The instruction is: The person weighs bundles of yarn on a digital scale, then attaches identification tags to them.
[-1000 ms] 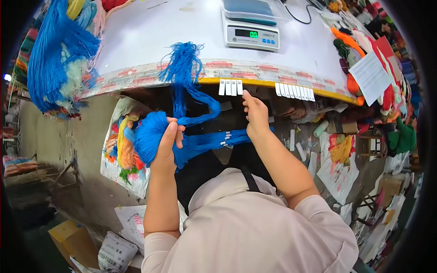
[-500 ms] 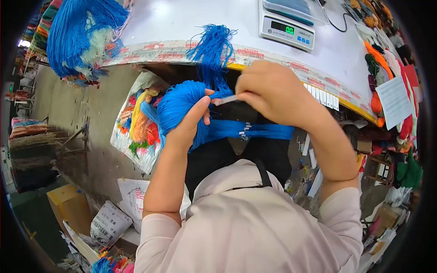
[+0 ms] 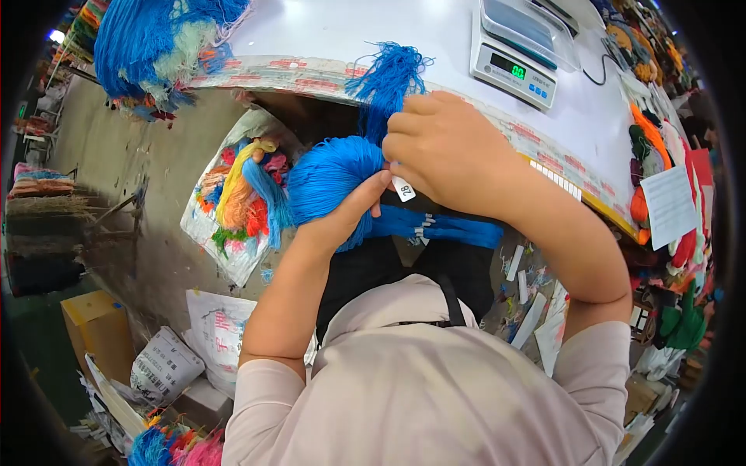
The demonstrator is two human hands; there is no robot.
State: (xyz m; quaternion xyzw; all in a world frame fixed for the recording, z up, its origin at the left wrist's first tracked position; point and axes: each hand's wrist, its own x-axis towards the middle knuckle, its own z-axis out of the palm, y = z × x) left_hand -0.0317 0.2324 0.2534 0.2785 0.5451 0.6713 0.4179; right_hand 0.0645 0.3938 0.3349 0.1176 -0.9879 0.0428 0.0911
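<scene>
A thick hank of blue yarn (image 3: 330, 175) is gripped in my left hand (image 3: 353, 206), thumb lying along its right side. My right hand (image 3: 447, 144) is closed, its curled fingers meeting my left thumb at the hank's gathered end. Between the hands a small white label (image 3: 404, 189) marked 28 sticks out; my right fingertips are partly hidden there. Loose blue yarn ends (image 3: 392, 70) run from behind my right hand up onto the table edge. Across my lap lies more blue yarn (image 3: 466, 233), with several small white labels (image 3: 423, 225) around it.
A digital scale (image 3: 513, 74) reading zero stands on the white table (image 3: 311, 35). Blue yarn hanks (image 3: 140, 54) hang over the table's left corner. Left of my knees is a white sack (image 3: 198, 221) with coloured yarn. A row of white labels (image 3: 552, 179) lines the table edge.
My right hand has moved in against my left thumb. The white strip it was pulling sideways now hangs down with its number showing. The camera view has shifted slightly.
</scene>
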